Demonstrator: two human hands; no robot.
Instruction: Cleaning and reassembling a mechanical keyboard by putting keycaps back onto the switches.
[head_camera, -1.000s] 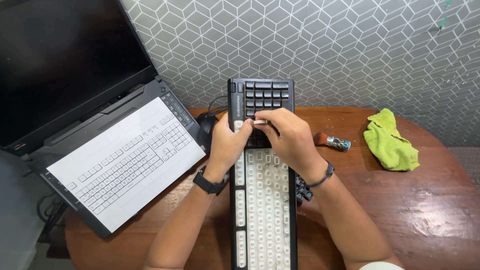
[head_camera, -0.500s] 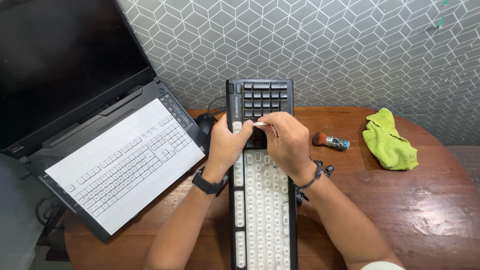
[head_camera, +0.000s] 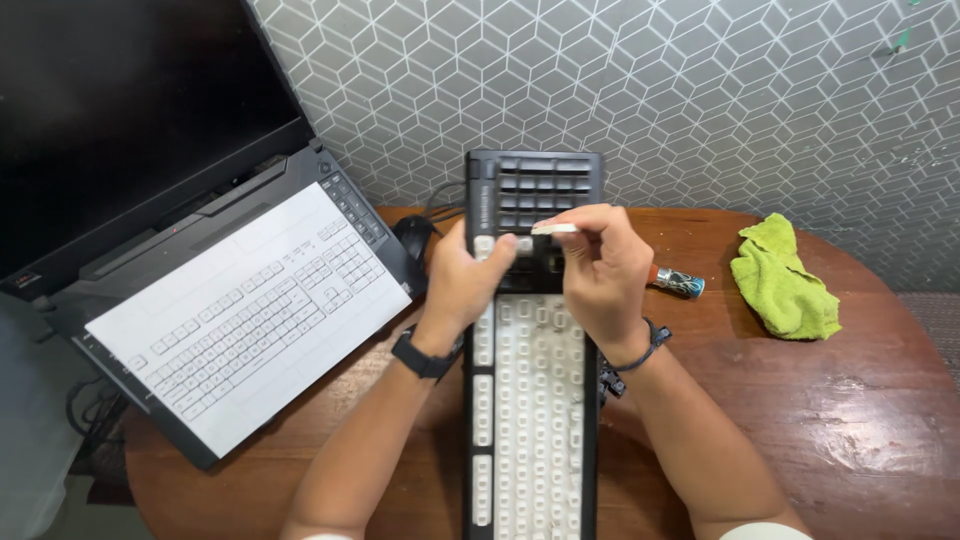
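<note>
At the far left an open black laptop leans back on the round reddish-brown wooden table, its screen dark, and a white sheet of paper printed with a keyboard layout lies over its keys. Just right of the laptop's far corner sits a small black mouse, mostly hidden behind the left hand, with a dark cable running off toward the patterned grey wall.

In the middle, a long black keyboard lies lengthwise, pointing away from the person. Its near part is stripped of caps and shows a white plate with rows of switches; the far end keeps its black keys. The left hand, with a black watch on its wrist, grips the keyboard's left edge about where bare plate meets black keys, thumb resting on top. The right hand, wearing a dark cord bracelet, hovers just over the same stretch, its fingers pinched closed on a small flat white piece, held just above the black keys. The two hands are close together but not touching.

A few loose black keycaps lie by the keyboard's right edge under the right wrist. Further right, a small brush with a shiny patterned handle pokes out from behind the right hand, and a crumpled lime-green cloth lies well apart at the far right
</note>
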